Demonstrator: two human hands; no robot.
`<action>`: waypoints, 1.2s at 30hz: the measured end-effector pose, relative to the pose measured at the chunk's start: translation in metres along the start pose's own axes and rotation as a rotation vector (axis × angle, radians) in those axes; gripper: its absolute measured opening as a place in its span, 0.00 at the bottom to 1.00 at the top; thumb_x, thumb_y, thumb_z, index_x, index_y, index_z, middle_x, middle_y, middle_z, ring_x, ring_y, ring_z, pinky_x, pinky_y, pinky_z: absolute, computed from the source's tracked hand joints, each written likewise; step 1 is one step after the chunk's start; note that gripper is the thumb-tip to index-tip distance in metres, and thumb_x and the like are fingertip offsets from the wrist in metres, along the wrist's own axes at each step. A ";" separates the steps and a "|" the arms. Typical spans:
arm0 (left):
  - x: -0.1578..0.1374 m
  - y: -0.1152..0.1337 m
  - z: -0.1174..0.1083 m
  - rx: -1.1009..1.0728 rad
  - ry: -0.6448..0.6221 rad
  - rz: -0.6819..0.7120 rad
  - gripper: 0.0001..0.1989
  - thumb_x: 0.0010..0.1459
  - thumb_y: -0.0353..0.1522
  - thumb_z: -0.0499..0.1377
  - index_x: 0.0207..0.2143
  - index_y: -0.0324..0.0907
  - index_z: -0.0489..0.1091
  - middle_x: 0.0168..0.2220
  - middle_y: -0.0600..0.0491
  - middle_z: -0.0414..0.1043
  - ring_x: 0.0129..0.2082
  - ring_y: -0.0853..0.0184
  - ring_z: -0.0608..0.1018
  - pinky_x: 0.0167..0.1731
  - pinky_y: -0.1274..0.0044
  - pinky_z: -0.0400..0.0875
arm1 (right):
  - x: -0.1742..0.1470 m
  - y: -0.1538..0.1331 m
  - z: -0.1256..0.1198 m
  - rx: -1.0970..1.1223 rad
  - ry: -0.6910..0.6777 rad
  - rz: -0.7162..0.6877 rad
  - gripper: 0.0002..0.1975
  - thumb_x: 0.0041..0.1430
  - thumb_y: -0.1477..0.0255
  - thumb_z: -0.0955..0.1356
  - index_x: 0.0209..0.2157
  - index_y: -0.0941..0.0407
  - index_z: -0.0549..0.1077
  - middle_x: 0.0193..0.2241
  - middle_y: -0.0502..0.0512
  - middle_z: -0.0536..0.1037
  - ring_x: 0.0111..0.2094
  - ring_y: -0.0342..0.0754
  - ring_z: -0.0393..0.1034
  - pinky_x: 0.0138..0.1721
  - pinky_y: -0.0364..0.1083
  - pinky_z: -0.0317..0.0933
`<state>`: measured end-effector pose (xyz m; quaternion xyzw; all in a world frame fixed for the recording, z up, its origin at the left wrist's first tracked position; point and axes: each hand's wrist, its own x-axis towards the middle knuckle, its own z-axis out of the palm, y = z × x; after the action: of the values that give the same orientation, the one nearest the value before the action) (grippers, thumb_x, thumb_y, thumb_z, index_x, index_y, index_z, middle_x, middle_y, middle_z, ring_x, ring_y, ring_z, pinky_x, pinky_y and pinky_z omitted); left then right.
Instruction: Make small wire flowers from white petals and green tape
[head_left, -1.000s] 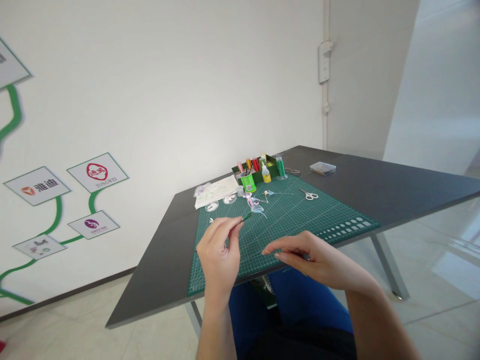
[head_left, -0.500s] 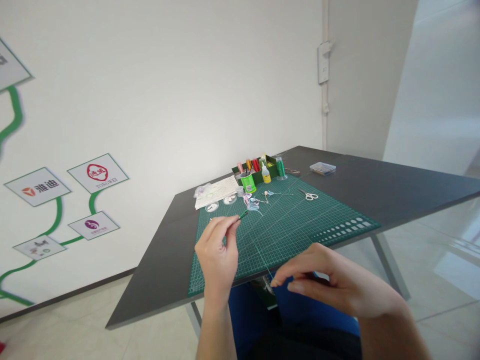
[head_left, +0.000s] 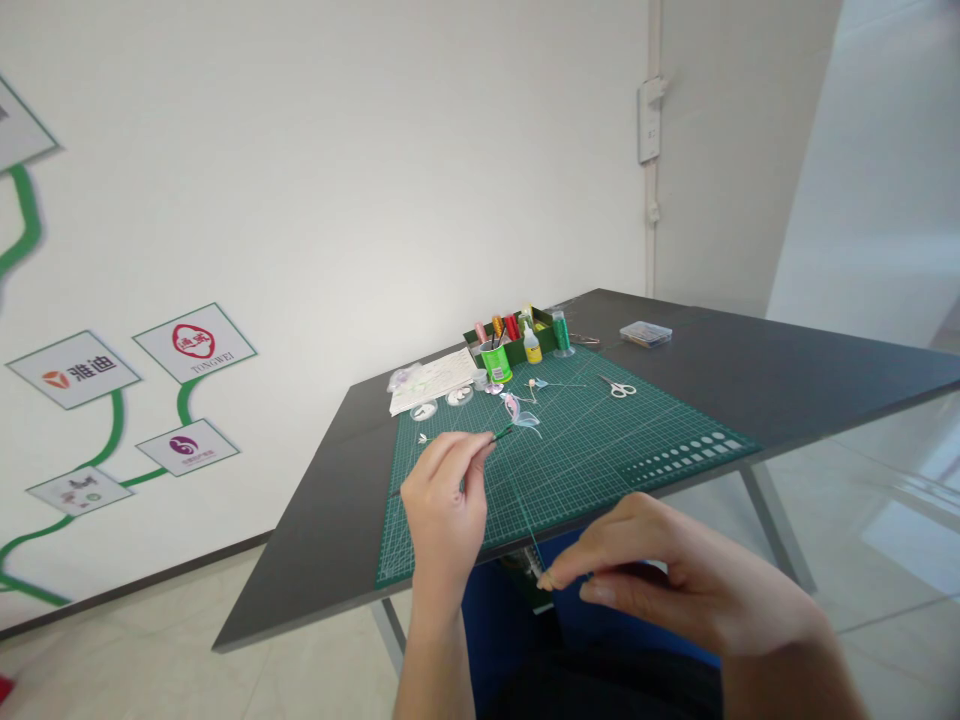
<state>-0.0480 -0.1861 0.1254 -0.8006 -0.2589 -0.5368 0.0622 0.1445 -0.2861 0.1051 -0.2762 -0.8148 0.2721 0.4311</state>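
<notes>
My left hand (head_left: 448,495) is closed in a pinch over the cutting mat, holding a thin green-wrapped stem (head_left: 502,434). At the stem's far end are pale blue and pink petals (head_left: 517,410). A fine green thread (head_left: 532,530) hangs over the mat's near edge and runs down to my right hand (head_left: 652,560). The fingertips of that hand are curled round the thread's lower end, in front of the table edge and above my lap. Both the thread's far end and the exact grip are too fine to make out.
The green cutting mat (head_left: 600,440) covers the front of the black table (head_left: 322,480). On it lie white-handled scissors (head_left: 619,389) and small dishes (head_left: 459,397). Behind are a green can (head_left: 496,364), a glue bottle (head_left: 532,346), a green thread spool (head_left: 561,335) and a clear box (head_left: 646,334).
My left hand has shifted slightly right, carrying the stem and petals along, and the petals show more openly. My right hand has lowered slightly, still with the thread.
</notes>
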 end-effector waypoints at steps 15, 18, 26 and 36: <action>0.008 0.000 0.003 0.002 -0.033 0.000 0.06 0.61 0.28 0.58 0.37 0.41 0.76 0.33 0.51 0.77 0.34 0.68 0.78 0.35 0.77 0.72 | 0.009 -0.005 -0.011 -0.018 -0.048 -0.040 0.16 0.67 0.68 0.63 0.50 0.56 0.77 0.36 0.59 0.82 0.33 0.45 0.75 0.33 0.40 0.65; 0.011 0.000 0.003 0.007 -0.023 -0.008 0.06 0.62 0.29 0.58 0.36 0.41 0.76 0.33 0.51 0.77 0.34 0.68 0.78 0.35 0.77 0.72 | 0.013 -0.008 -0.018 -0.020 -0.065 -0.054 0.16 0.68 0.68 0.62 0.50 0.56 0.77 0.35 0.60 0.82 0.32 0.44 0.75 0.33 0.40 0.64; 0.011 0.001 0.006 0.007 -0.052 -0.007 0.07 0.62 0.29 0.57 0.37 0.42 0.76 0.33 0.50 0.77 0.35 0.67 0.78 0.36 0.76 0.72 | 0.028 -0.017 -0.043 -0.027 -0.096 -0.087 0.17 0.67 0.63 0.63 0.48 0.55 0.79 0.31 0.58 0.81 0.28 0.42 0.72 0.27 0.39 0.61; 0.012 0.005 0.005 -0.024 -0.131 0.037 0.08 0.63 0.28 0.56 0.37 0.42 0.76 0.33 0.50 0.77 0.34 0.68 0.76 0.34 0.76 0.71 | 0.059 -0.025 -0.077 -0.055 0.016 -0.120 0.14 0.65 0.67 0.65 0.46 0.53 0.80 0.35 0.55 0.81 0.34 0.45 0.75 0.30 0.40 0.65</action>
<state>-0.0380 -0.1848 0.1354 -0.8394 -0.2410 -0.4850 0.0451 0.1761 -0.2474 0.1918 -0.2407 -0.8337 0.2208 0.4453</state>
